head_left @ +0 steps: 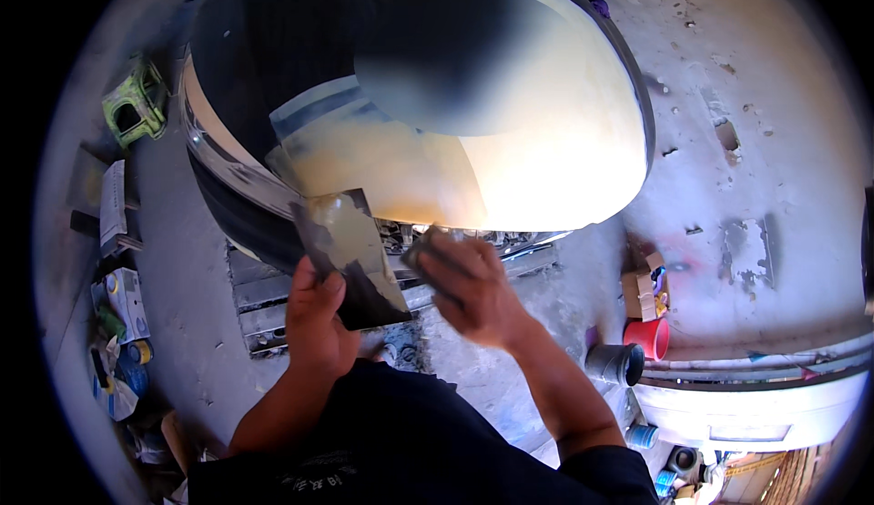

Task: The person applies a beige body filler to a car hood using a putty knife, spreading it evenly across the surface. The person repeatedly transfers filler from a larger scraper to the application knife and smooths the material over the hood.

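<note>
My left hand (319, 321) grips the lower left edge of a flat dark putty board (378, 297), thumb on top. Pale yellowish putty (348, 234) is smeared over much of the board. To its right, my right hand (481, 297) is closed around a dark flat spreader (439, 266), slightly blurred, held just apart from the board. Both hands are at the front edge of a car hood (564, 154). Its surface is a patchwork of cream, yellowish and dark areas, with a bright glare on the right.
A green stool (137, 102) stands at the far left, above boxes (126, 303) along that side. At right are a cardboard box (640, 294), a red bucket (646, 336) and a dark bucket (616, 364). A white panel (751, 411) lies at the lower right.
</note>
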Demonstrator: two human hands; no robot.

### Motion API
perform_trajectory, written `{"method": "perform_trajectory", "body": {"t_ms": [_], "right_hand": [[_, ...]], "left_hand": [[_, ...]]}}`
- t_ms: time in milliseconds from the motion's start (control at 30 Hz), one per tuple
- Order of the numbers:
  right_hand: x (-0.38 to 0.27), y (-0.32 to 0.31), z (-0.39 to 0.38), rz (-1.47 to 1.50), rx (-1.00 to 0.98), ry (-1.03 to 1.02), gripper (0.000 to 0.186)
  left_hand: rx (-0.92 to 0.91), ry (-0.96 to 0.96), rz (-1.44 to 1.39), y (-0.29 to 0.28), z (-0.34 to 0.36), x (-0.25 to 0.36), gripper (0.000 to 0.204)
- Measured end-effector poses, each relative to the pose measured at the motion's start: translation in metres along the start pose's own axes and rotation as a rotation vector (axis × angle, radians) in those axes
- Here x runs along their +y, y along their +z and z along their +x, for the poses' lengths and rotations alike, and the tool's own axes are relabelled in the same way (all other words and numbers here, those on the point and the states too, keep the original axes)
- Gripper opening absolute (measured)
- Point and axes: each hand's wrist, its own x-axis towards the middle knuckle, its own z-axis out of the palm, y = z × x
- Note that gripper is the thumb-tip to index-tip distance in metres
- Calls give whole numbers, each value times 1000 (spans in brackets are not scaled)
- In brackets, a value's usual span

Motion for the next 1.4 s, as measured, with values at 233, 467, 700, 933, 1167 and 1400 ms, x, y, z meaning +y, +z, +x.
{"method": "perform_trajectory", "body": {"t_ms": [233,467,700,933,1167,1400], "right_hand": [[54,-23,148,-590,-134,358,58],[89,-12,191,-513,-286,266,57],[37,-7,105,-549,-297,438,56],[26,18,31,-554,-216,447,63],[33,35,-13,-556,-151,453,62],[29,0,0,-497,-93,478,60]], "left_hand": [[-24,-58,46,-40,34,70,42],[4,-101,108,-64,36,77,39],[14,-108,126,-61,31,62,43],[32,-106,199,-33,19,40,41],[4,-95,198,-22,11,29,41],[57,-116,190,-19,2,34,41]]}}
